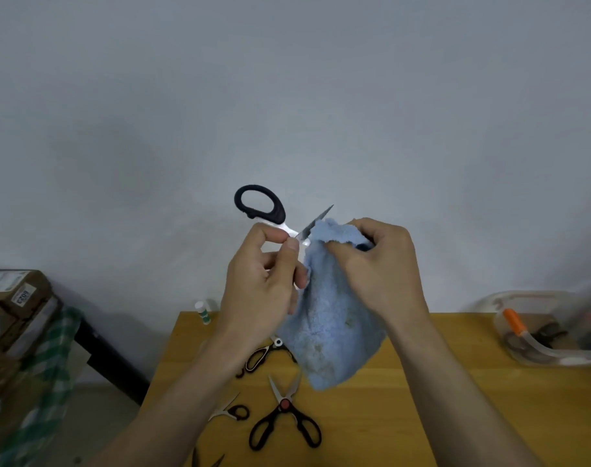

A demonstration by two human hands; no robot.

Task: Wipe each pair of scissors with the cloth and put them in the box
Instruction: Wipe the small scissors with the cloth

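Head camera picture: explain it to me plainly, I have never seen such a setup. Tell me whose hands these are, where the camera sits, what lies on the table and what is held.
No machine here: a person wears a wide-angle camera on the head, looking down at their own bare hands. The left hand pinches black-handled steel scissors near the pivot. The right hand grips a fluffy light-blue cloth wrapped over one blade. Below, on the yellow wooden table, lie more scissors, including an open black-handled pair with a red pivot. A clear plastic box at the right already holds some items.
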